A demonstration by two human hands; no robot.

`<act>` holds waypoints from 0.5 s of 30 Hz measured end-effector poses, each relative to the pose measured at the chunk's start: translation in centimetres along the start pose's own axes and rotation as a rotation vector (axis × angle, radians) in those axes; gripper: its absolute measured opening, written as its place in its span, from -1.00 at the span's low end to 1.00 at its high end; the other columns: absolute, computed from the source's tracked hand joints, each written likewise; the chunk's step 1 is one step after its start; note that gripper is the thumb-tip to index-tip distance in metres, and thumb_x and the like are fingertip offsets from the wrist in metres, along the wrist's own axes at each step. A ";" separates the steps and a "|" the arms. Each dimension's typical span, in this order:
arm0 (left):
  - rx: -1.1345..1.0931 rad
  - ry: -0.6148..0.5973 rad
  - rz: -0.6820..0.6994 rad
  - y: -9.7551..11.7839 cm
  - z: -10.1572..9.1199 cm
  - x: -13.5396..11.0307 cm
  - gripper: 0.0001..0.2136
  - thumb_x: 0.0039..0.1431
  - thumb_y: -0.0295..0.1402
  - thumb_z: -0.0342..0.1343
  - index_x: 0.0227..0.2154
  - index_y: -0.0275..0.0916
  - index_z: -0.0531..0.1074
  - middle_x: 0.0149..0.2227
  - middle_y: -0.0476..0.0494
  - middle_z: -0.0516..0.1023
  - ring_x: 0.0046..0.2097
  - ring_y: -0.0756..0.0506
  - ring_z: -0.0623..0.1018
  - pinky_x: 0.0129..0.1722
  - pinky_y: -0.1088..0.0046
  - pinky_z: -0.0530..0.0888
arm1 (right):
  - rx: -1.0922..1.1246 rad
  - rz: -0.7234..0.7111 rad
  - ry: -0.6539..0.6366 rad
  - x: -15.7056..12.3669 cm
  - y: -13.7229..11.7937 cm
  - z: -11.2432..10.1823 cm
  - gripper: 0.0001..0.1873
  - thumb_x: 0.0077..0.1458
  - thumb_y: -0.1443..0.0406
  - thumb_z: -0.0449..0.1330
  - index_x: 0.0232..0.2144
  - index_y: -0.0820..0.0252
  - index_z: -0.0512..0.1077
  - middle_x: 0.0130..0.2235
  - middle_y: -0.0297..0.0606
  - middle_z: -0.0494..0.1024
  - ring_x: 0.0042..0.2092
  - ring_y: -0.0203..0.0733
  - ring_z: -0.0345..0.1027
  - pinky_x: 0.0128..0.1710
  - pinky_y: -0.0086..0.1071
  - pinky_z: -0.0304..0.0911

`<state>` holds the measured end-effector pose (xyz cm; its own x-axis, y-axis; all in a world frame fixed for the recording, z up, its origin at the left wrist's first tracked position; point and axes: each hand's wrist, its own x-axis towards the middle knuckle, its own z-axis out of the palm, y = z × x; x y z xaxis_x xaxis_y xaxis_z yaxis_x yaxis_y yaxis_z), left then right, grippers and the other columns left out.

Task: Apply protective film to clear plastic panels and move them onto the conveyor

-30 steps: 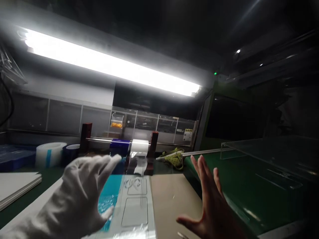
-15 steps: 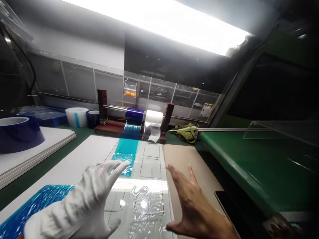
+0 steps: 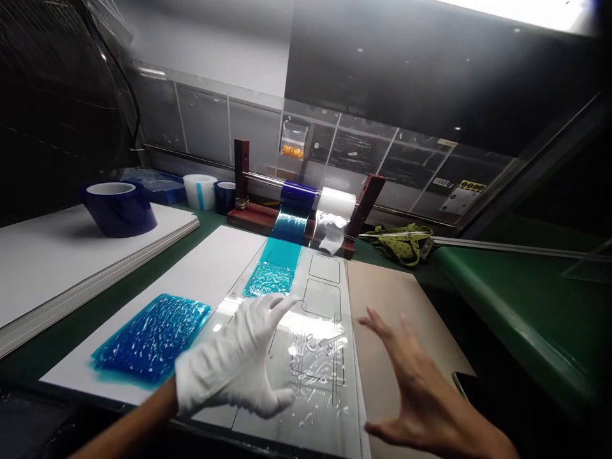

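My left hand point(image 3: 234, 363), in a white glove, hovers with fingers spread over a clear sheet point(image 3: 313, 357) with wrinkled film and outlined rectangles on a white board point(image 3: 191, 274). My bare right hand point(image 3: 421, 395) is held open to the right of the sheet, above a tan board point(image 3: 396, 299). Neither hand holds anything. A strip of blue film point(image 3: 275, 271) runs from a blue roll point(image 3: 297, 192) on a wooden dispenser stand point(image 3: 306, 197), beside a clear roll point(image 3: 335, 204). A crumpled blue film piece point(image 3: 150, 335) lies left of my gloved hand.
A dark blue tape roll point(image 3: 119, 207) stands on stacked white boards point(image 3: 57, 255) at the left. Two smaller rolls point(image 3: 201, 190) sit behind. A green spotted cloth point(image 3: 399, 239) lies right of the stand. A green surface point(image 3: 521, 306) fills the right side.
The view has tilted down from the ceiling light toward the table. Both hands stayed open and spread, and now sit lower over the clear sheet.
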<state>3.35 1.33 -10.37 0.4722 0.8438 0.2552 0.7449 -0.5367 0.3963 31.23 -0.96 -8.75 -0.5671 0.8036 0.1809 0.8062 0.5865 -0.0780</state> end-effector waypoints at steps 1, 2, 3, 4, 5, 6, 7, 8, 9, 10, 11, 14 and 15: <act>0.182 -0.054 0.005 0.2 -0.3 0.6 -0.05 -0.39 -0.12 0.25 0.19 -0.24 0.09 0.04 -0.40 0.33 -0.02 -0.44 0.41 -0.09 -0.14 0.42 | -0.097 -0.010 0.023 0.5 -0.4 -0.8 0.32 -0.23 0.11 0.35 0.34 0.33 -0.40 0.17 0.17 0.32 0.19 0.30 0.20 0.19 0.43 -0.30; 0.361 -0.102 0.013 0.5 -0.3 1.3 -0.11 -0.40 -0.15 0.25 0.13 -0.32 0.20 -0.06 -0.41 0.39 -0.12 -0.44 0.44 -0.15 -0.17 0.41 | -0.186 -0.024 0.048 1.0 -0.9 -1.5 0.32 -0.27 0.17 0.35 0.34 0.36 -0.38 0.14 0.16 0.36 0.16 0.29 0.24 0.20 0.43 -0.40; 0.525 -0.145 0.026 0.9 -0.1 1.9 -0.17 -0.41 -0.18 0.24 0.07 -0.39 0.28 -0.13 -0.44 0.41 -0.17 -0.44 0.44 -0.18 -0.21 0.38 | -0.261 -0.045 0.064 1.6 -1.5 -2.0 0.32 -0.31 0.22 0.35 0.34 0.37 -0.35 0.12 0.15 0.38 0.13 0.29 0.26 0.21 0.42 -0.48; 0.658 -0.172 0.045 1.3 0.2 2.5 -0.21 -0.40 -0.21 0.24 0.03 -0.45 0.32 -0.17 -0.47 0.42 -0.19 -0.47 0.43 -0.17 -0.27 0.33 | -0.316 -0.073 0.071 2.2 -2.0 -2.4 0.33 -0.34 0.26 0.35 0.34 0.38 -0.33 0.12 0.15 0.39 0.12 0.29 0.27 0.21 0.40 -0.53; 0.749 -0.185 0.065 1.6 0.6 3.0 -0.25 -0.39 -0.24 0.23 0.00 -0.49 0.35 -0.17 -0.51 0.42 -0.16 -0.50 0.42 -0.14 -0.33 0.28 | -0.349 -0.101 0.070 2.6 -2.2 -2.7 0.33 -0.37 0.28 0.36 0.34 0.38 -0.31 0.13 0.16 0.38 0.11 0.31 0.27 0.21 0.40 -0.54; 0.789 -0.185 0.075 1.8 0.9 3.3 -0.27 -0.36 -0.26 0.23 -0.01 -0.51 0.36 -0.15 -0.54 0.41 -0.13 -0.52 0.40 -0.10 -0.36 0.24 | -0.363 -0.108 0.069 2.8 -2.3 -2.7 0.34 -0.38 0.28 0.37 0.34 0.37 -0.30 0.14 0.17 0.37 0.11 0.32 0.27 0.21 0.40 -0.55; 0.779 -0.171 0.069 1.9 1.2 3.3 -0.29 -0.33 -0.26 0.22 0.00 -0.51 0.35 -0.12 -0.55 0.41 -0.11 -0.53 0.40 -0.08 -0.37 0.22 | -0.358 -0.098 0.068 2.7 -2.0 -2.6 0.34 -0.39 0.27 0.37 0.34 0.37 -0.29 0.13 0.17 0.37 0.11 0.32 0.27 0.21 0.40 -0.55; 0.719 -0.149 0.046 1.8 1.3 3.1 -0.28 -0.30 -0.25 0.22 0.02 -0.50 0.33 -0.11 -0.54 0.40 -0.10 -0.52 0.40 -0.07 -0.36 0.22 | -0.332 -0.073 0.063 2.4 -1.4 -2.2 0.34 -0.37 0.24 0.38 0.34 0.37 -0.30 0.13 0.17 0.37 0.12 0.32 0.27 0.21 0.41 -0.54; 0.609 -0.120 0.023 1.6 1.3 2.7 -0.25 -0.29 -0.21 0.21 0.05 -0.47 0.29 -0.10 -0.52 0.39 -0.11 -0.50 0.41 -0.07 -0.33 0.25 | -0.279 -0.049 0.053 1.9 -0.7 -1.7 0.33 -0.32 0.20 0.37 0.34 0.38 -0.32 0.14 0.18 0.36 0.13 0.31 0.26 0.20 0.42 -0.51; 0.457 -0.098 0.005 1.3 1.2 2.2 -0.19 -0.28 -0.16 0.21 0.11 -0.43 0.21 -0.07 -0.49 0.38 -0.10 -0.46 0.42 -0.06 -0.28 0.29 | -0.199 -0.030 0.035 1.1 0.2 -1.0 0.32 -0.26 0.15 0.36 0.34 0.38 -0.36 0.16 0.18 0.34 0.16 0.31 0.23 0.20 0.43 -0.45; 0.272 -0.088 -0.009 1.0 1.2 1.6 -0.12 -0.27 -0.12 0.22 0.17 -0.37 0.11 -0.02 -0.45 0.36 -0.07 -0.42 0.42 -0.04 -0.20 0.34 | -0.098 -0.021 0.002 0.3 1.0 -0.2 0.30 -0.20 0.10 0.33 0.33 0.37 -0.41 0.18 0.18 0.31 0.20 0.29 0.17 0.19 0.43 -0.34; -0.233 -0.122 -0.007 0.3 1.5 0.1 0.07 -0.29 -0.02 0.25 0.26 -0.20 -0.21 0.15 -0.36 0.22 0.07 -0.30 0.37 0.02 0.08 0.43 | 0.155 -0.022 -0.121 -1.7 2.3 1.8 0.27 -0.09 -0.02 0.27 0.33 0.31 -0.50 0.27 0.16 0.17 0.29 0.28 -0.02 0.15 0.37 -0.04; -0.289 -0.125 -0.015 0.2 1.8 -0.1 0.08 -0.28 -0.02 0.25 0.26 -0.18 -0.24 0.18 -0.35 0.18 0.11 -0.29 0.35 0.05 0.10 0.42 | 0.177 -0.012 -0.137 -2.0 2.4 2.2 0.27 -0.08 -0.02 0.26 0.33 0.30 -0.50 0.28 0.15 0.15 0.30 0.29 -0.04 0.15 0.38 -0.04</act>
<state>4.32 1.16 -11.85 0.5293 0.8361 0.1441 0.5962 -0.4874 0.6380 33.91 -0.98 -11.42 -0.6039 0.7956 0.0488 0.7638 0.5951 -0.2499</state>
